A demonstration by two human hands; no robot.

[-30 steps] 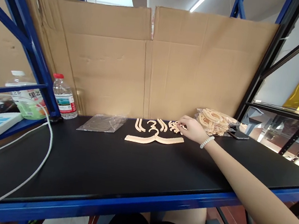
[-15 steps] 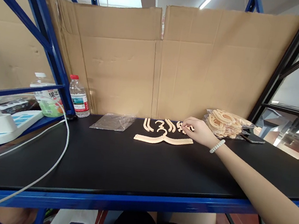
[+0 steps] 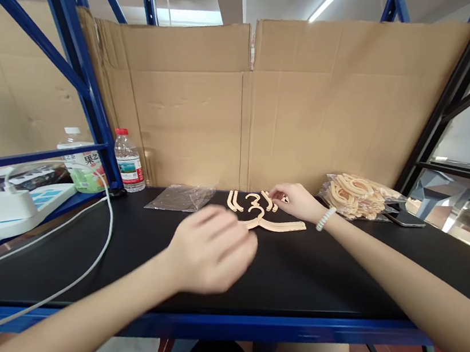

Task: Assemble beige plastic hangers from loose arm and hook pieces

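My right hand (image 3: 295, 201) reaches to the back of the black table, fingers bent down over the short curved wooden strips (image 3: 265, 201). Its fingertips are close together there; whether a piece is between them is hidden. My left hand (image 3: 213, 248) hovers over the middle of the table, curled and blurred by motion. Behind it, partly covered, lie long curved wooden pieces (image 3: 282, 226) meeting in the middle. Small hook-shaped wooden pieces (image 3: 252, 200) rest just beyond them. Another set of short curved strips (image 3: 235, 200) lies to the left.
A flat clear plastic bag (image 3: 180, 197) lies left of the pieces. At the back right are bagged wooden parts (image 3: 356, 196) and a phone (image 3: 406, 216). Bottles (image 3: 129, 165), a power strip (image 3: 17, 216) and a white cable (image 3: 110, 229) occupy the left. Cardboard (image 3: 190, 118) stands behind.
My left hand has come into view from the lower left. My right hand has moved left, from the small pieces on the right to the short curved strips.
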